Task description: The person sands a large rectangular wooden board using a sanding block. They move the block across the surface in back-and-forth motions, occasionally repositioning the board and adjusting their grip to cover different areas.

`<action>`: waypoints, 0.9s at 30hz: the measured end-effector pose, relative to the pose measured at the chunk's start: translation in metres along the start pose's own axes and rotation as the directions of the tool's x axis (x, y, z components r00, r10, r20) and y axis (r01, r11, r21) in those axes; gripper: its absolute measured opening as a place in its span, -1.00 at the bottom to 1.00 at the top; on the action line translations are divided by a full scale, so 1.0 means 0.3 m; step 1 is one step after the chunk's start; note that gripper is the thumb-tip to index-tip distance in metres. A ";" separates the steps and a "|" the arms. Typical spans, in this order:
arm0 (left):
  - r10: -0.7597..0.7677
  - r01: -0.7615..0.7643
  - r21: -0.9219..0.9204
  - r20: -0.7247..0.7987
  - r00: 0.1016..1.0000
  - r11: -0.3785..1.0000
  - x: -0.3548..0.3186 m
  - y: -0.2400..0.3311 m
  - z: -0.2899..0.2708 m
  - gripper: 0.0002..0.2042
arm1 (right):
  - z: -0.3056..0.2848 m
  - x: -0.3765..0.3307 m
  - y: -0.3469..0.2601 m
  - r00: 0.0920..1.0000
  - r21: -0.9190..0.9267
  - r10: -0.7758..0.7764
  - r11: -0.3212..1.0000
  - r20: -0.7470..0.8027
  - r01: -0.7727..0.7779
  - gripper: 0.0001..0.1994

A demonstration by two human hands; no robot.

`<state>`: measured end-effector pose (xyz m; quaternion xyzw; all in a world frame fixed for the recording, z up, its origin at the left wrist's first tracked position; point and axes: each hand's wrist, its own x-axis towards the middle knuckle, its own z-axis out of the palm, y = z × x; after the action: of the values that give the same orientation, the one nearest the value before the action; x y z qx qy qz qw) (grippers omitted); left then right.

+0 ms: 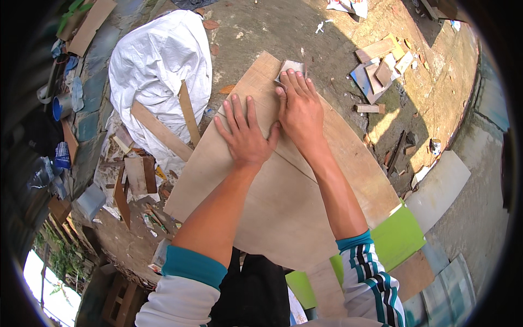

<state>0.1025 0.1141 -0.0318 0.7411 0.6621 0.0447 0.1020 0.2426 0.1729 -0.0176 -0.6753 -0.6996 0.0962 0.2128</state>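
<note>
A large tan wooden board [283, 207] lies in front of me, its narrower end pointing away. My left hand [244, 133] rests flat on it with the fingers spread, left of the middle. Farther along and to the right, my right hand [300, 109] presses on a piece of greyish sheet that looks like folded sandpaper [294, 66], near the board's far right edge. The fingers lie over the sheet and hide part of it. My two thumbs are close together. A thin dark line runs across the board beneath my right forearm.
At left is a white sack [158, 65] with wood strips [160, 131] against it. Wood offcuts [378, 68] lie scattered at the upper right. A green panel [400, 237] sits near the board's right corner. A blue cup [61, 107] stands at far left.
</note>
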 end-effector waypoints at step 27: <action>0.009 -0.009 0.039 0.013 1.000 0.999 0.013 0.019 0.017 -0.09 | 0.049 0.098 -0.019 0.981 0.063 0.151 0.987 -0.118 -0.145 -0.62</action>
<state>0.1095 0.1168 -0.0357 0.7461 0.6589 0.0277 0.0915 0.2312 0.2039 -0.0233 -0.7240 -0.6303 0.0891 0.2656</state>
